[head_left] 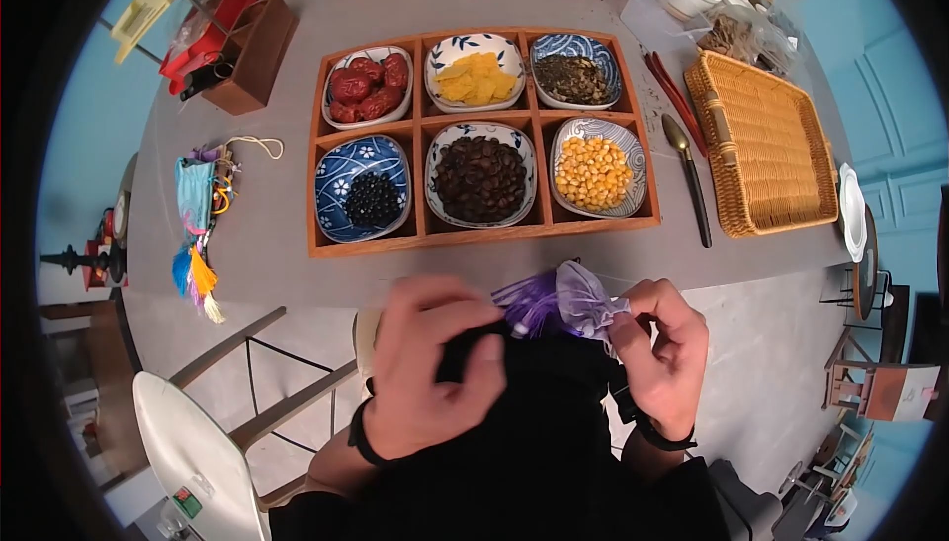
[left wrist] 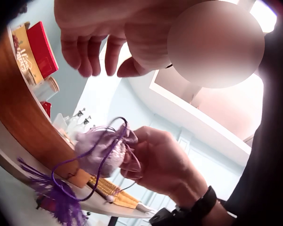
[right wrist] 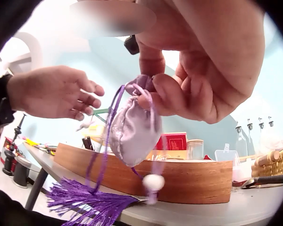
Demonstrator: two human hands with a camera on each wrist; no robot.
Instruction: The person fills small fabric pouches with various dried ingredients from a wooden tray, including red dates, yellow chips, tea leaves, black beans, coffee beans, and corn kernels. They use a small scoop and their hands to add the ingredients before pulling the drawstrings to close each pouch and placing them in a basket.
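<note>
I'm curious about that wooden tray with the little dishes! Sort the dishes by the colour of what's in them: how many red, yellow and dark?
Red: 1 (wrinkled fruit)
Yellow: 2 (thin pieces, corn kernels)
Dark: 3 (dried flakes, brown seeds, small black beans)
Total: 6

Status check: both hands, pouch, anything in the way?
Right hand pinches lilac pouch by its neck. Left hand open, off the pouch. Purple tassel hangs below; loose purple cord could get in the way.
</note>
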